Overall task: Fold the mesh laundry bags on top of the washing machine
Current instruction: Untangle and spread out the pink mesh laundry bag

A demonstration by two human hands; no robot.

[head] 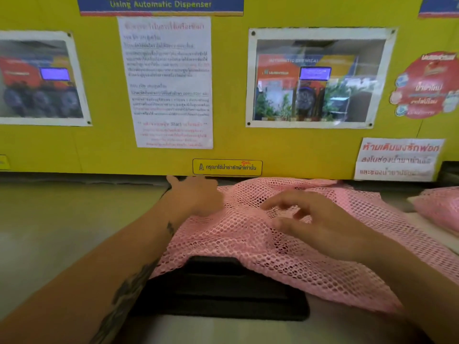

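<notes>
Two bare arms reaching over the grey washer top. Nearest, a black pad, half under the pink mesh bag. Right hand just above the bag, fingers spread apart, holding nothing. Farther back, left hand flat on the bag's far left corner, fingers out. More pink mesh at right. Behind, yellow wall with paper signs.

A pink mesh bag lies spread on the grey washing-machine top.
</notes>
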